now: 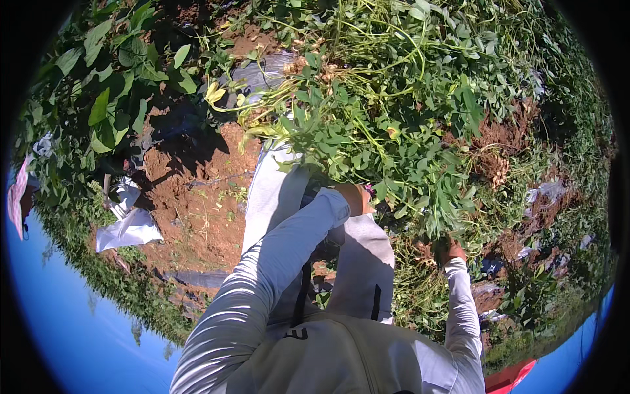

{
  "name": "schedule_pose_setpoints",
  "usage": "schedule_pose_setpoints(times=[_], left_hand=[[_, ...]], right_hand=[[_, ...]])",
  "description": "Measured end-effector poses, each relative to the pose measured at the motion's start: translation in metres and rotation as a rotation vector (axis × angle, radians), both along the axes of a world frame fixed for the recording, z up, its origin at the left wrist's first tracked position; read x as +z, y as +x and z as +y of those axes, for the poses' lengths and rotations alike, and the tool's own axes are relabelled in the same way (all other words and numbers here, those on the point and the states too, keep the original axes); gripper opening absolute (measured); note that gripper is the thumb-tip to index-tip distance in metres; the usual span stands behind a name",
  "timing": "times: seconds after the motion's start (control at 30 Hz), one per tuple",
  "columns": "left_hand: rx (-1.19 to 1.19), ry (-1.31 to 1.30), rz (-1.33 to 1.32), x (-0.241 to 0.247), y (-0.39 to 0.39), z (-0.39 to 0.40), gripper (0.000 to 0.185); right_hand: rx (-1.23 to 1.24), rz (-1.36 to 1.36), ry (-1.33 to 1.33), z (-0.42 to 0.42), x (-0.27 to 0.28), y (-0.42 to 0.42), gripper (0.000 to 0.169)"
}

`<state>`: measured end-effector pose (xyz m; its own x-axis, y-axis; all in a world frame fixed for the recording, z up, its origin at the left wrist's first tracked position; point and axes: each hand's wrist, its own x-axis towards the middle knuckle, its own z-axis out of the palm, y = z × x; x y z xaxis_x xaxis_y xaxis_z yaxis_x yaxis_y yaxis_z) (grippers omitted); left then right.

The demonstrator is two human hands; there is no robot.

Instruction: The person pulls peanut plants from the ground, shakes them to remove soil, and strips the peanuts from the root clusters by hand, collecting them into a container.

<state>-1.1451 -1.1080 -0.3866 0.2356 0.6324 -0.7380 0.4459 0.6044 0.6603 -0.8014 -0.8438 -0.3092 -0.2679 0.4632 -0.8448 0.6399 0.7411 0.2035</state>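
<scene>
Leafy peanut plants (364, 143) lie in a thick heap before my legs. My left hand (357, 198) reaches across to the heap's near edge, over my thighs; leaves hide its fingers, so its hold cannot be made out. Lower at the right, my right hand (454, 250) is closed around the shaded lower part of a peanut plant (438, 221), whose foliage spreads above it. Pale pods (424, 250) show just left of that hand. More peanut pods (499, 170) hang on roots at the right, and others (322, 71) lie near the top.
Reddish soil (206, 212) lies left of my legs. Broad-leaved plants (118, 88) stand at the upper left, above a white sack (130, 230). Dark plastic film (263, 71) partly covers the ground near the top. A red object (509, 377) shows at the lower right.
</scene>
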Motion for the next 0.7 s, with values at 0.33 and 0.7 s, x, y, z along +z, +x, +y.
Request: schedule_pose_setpoints(times=[0.33,0.7], left_hand=[[0.107,-0.055,0.110,0.037,-0.042,0.019,0.040],[0.791,0.323,1.125,0.039,-0.158,-0.013,0.043]], right_hand=[[0.081,0.934,-0.038,-0.063,-0.043,-0.361,0.030],[-0.164,0.297,-0.326,-0.117,-0.230,-0.463,0.105]])
